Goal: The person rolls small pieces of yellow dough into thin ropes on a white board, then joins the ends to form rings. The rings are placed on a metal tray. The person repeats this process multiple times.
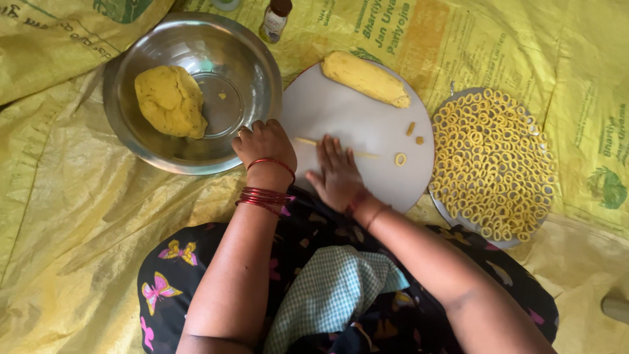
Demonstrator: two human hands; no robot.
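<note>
Right hand [339, 172] lies flat, fingers spread, on the thin yellow dough rope [306, 141], which runs crosswise over the round white board [341, 108]; left hand [263, 141] curled, gripping nothing, touches its left end.

Shiny steel bowl [249, 59], matt smooth board [341, 111], woven plastic sheet [65, 196].

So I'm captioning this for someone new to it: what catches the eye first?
The tray at right, crowded with small yellow dough rings. Next, the right hand flat on a thin dough rope on the round white board, and the dough lump in the steel bowl at left.
</note>
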